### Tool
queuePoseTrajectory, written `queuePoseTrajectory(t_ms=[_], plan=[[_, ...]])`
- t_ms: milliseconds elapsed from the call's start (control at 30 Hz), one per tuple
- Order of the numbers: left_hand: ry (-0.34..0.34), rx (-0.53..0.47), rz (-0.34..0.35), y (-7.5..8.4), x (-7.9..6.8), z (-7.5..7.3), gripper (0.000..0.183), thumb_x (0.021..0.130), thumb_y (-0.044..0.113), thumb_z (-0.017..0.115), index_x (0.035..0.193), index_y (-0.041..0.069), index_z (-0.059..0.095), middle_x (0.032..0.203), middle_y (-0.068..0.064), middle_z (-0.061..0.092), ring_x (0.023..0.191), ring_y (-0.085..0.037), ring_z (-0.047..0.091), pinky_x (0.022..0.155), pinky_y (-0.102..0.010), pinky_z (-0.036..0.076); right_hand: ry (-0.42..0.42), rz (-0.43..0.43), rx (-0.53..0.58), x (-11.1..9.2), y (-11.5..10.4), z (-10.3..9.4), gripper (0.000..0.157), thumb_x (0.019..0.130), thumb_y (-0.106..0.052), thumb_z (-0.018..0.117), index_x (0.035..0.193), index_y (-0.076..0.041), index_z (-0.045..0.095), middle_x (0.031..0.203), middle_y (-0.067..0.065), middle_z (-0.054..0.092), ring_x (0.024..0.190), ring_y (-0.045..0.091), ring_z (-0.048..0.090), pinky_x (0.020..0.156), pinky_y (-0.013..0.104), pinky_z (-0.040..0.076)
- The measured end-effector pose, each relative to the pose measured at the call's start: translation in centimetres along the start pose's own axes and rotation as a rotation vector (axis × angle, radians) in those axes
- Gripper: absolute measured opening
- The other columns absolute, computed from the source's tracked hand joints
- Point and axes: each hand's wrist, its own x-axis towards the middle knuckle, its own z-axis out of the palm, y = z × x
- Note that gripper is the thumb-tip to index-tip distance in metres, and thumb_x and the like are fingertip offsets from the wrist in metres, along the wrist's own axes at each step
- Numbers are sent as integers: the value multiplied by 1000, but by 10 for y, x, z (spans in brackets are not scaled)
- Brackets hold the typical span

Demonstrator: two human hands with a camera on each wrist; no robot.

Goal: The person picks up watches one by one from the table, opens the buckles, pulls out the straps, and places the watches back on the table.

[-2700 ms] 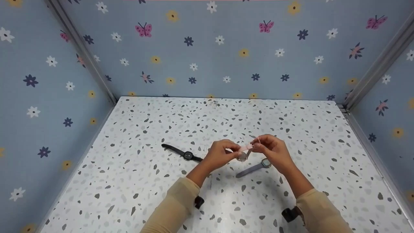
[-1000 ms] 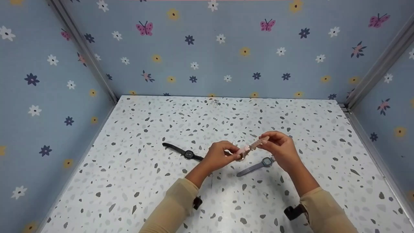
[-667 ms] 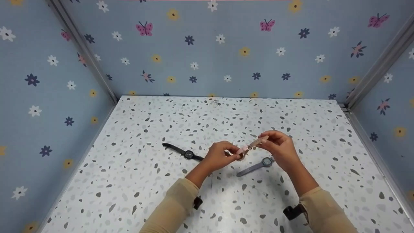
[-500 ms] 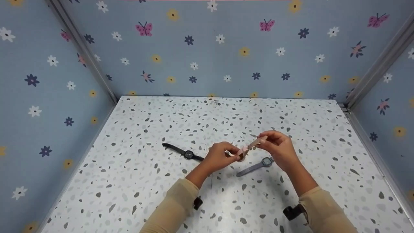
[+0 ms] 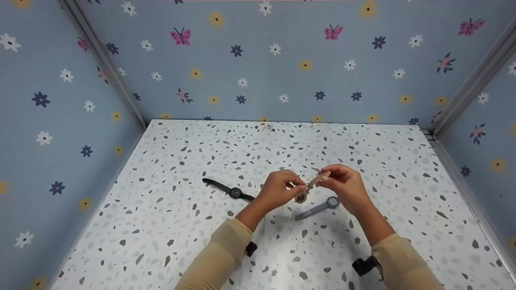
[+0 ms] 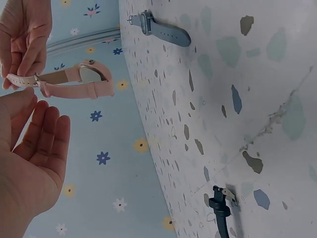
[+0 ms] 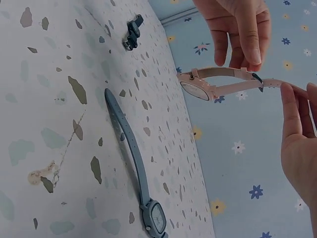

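Observation:
A pink wristwatch is held above the table by both hands, its strap passed through the buckle so that it forms a loop. My left hand pinches it near the buckle with thumb and fingertips. The free strap end is pinched between the thumb and fingers of my right hand. The watch case hangs below the fingers in the head view, its face partly seen in both wrist views. Under the hands lies a grey-blue watch; left of them is a black watch, partly covered by the left hand.
The white speckled table bears the two other watches. Blue flowered panels stand behind and at both sides, joined by metal corner posts. A dark wrist camera sits on the right forearm.
The strap end has been drawn out through the buckle toward the right. My left hand has shifted from the strap to beside the buckle; the right hand has come slightly left.

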Motion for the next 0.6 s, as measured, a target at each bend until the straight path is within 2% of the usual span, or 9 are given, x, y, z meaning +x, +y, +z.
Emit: queuePoseTrajectory(t_ms=[100, 267, 367, 600], plan=[[-16, 3, -1, 2, 1, 2, 6, 89, 13, 73, 88, 11, 78, 86, 1, 69, 81, -8, 64, 71, -28, 58, -17, -3, -11, 0, 1, 1, 26, 89, 5, 67, 110, 18, 58, 99, 15, 64, 88, 22, 65, 84, 37, 57], [-26, -40, -19, 3, 2, 3, 5, 88, 11, 74, 87, 9, 78, 84, 1, 71, 78, -6, 64, 71, -19, 55, -18, 1, 2, -1, 1, 4, 27, 88, 8, 66, 110, 19, 57, 98, 15, 63, 87, 22, 65, 84, 39, 57], [-22, -42, -10, 2, 2, 4, 5, 87, 10, 74, 86, 7, 78, 84, -1, 72, 76, -6, 65, 71, -18, 55, -16, 7, 0, -1, 1, 5, 28, 88, 9, 65, 111, 21, 56, 97, 15, 62, 87, 22, 64, 84, 39, 57], [-21, -22, 0, 2, 2, 5, 5, 87, 7, 73, 84, 6, 76, 83, -4, 70, 75, -9, 66, 72, -27, 58, -31, 10, -4, -2, 2, 5, 25, 88, 7, 66, 110, 18, 58, 99, 16, 63, 88, 23, 65, 86, 41, 57]])
